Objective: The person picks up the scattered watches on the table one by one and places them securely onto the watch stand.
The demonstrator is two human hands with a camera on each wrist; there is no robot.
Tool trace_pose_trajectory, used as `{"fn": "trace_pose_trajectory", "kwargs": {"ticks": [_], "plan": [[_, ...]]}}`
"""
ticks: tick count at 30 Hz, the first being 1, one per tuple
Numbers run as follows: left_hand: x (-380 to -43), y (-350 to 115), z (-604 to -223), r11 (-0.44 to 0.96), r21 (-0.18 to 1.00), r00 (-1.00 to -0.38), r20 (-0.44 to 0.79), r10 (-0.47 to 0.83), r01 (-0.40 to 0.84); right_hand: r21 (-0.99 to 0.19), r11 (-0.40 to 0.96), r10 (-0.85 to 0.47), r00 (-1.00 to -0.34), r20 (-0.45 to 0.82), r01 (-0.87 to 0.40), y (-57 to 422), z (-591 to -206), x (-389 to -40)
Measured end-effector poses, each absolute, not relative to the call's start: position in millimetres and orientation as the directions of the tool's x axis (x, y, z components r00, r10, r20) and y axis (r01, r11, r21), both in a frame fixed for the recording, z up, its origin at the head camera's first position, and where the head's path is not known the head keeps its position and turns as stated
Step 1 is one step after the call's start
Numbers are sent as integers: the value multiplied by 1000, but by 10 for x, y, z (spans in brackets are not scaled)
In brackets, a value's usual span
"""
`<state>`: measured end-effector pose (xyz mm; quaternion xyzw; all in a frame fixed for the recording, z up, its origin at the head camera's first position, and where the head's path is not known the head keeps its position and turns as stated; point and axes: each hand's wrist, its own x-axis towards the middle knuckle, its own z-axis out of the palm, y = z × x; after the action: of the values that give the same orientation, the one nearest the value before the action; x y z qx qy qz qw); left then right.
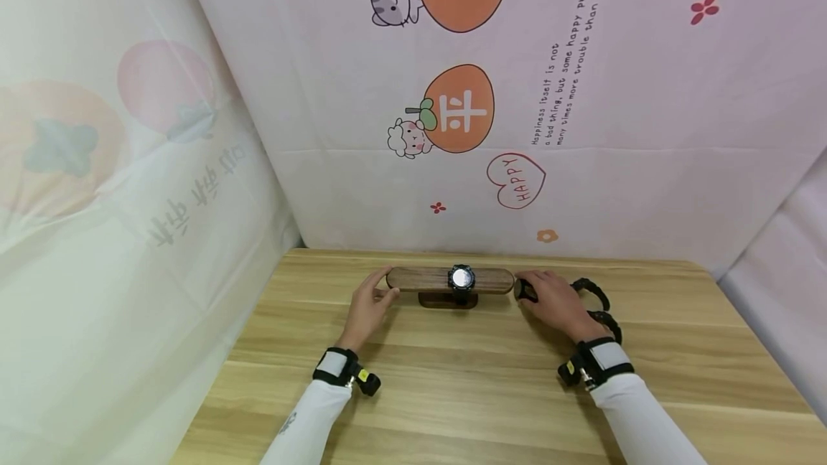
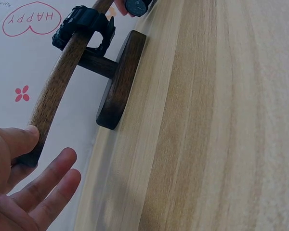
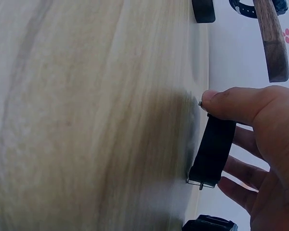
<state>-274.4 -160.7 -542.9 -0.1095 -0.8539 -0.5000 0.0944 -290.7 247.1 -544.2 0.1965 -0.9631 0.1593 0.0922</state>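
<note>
A dark wooden watch stand (image 1: 420, 279) stands at the back of the table, its horizontal bar on a short post and base (image 2: 123, 86). Around the bar, right of its middle, is a black digital watch (image 1: 461, 278). My left hand (image 1: 367, 312) grips the bar's left end between thumb and index finger, the other fingers spread. Just off the bar's right end, my right hand (image 1: 552, 300) pinches a second watch with a black strap (image 3: 213, 149). In the right wrist view that strap hangs unbuckled below the thumb, and the fingers partly hide the watch.
Two more dark watches or straps lie right of my right hand, one behind (image 1: 593, 291) and one nearer the wrist (image 1: 609, 323). A printed white cloth (image 1: 362, 192) hangs behind the wooden table (image 1: 452, 393), with more cloth at both sides.
</note>
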Motion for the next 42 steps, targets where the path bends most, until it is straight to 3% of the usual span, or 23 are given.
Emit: {"fn": "trace_pose_trajectory", "kwargs": {"ticks": [26,42], "plan": [[-2747,-1606,-5431,459,844,-960,261,98,276,-316,843,-352,-890,291,-436,2487,-5417,-2888],[-2747,-1611,-5446,457,845,-960,261,100,277,-349,853,-299,-911,285,-389,2480,-5402,-2860]]}}
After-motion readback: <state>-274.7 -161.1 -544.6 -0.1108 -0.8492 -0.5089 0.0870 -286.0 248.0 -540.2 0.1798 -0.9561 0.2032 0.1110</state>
